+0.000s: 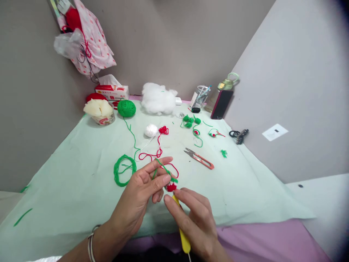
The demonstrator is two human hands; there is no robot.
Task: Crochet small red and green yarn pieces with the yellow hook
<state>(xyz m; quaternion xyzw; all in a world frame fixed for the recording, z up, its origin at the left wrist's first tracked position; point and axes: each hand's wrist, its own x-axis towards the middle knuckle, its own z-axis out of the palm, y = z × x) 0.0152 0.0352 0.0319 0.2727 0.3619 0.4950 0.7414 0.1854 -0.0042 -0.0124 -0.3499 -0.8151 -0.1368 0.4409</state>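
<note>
1. Crochet piece [171, 186], small and red with a green top, sits pinched between both hands just in front of the scissors [199, 158], above the near edge of the bench [68, 196].
2. Bench carries a pale green cloth [245, 189]; everything below lies on it.
3. Stuffing [158, 98], a white fluffy heap, lies far behind the scissors, by the wall.
4. Left hand [141, 198] is closed on the piece, green yarn [124, 169] running over its forefinger to a loose coil left of the scissors.
5. Right hand [195, 222] is clamped on a yellow-handled hook [182, 229], its tip at the piece.
6. Green ball [126, 108] rests behind and left of the scissors, beside a bowl [99, 112].
7. Red yarn [158, 147] trails just left of the scissors.
</note>
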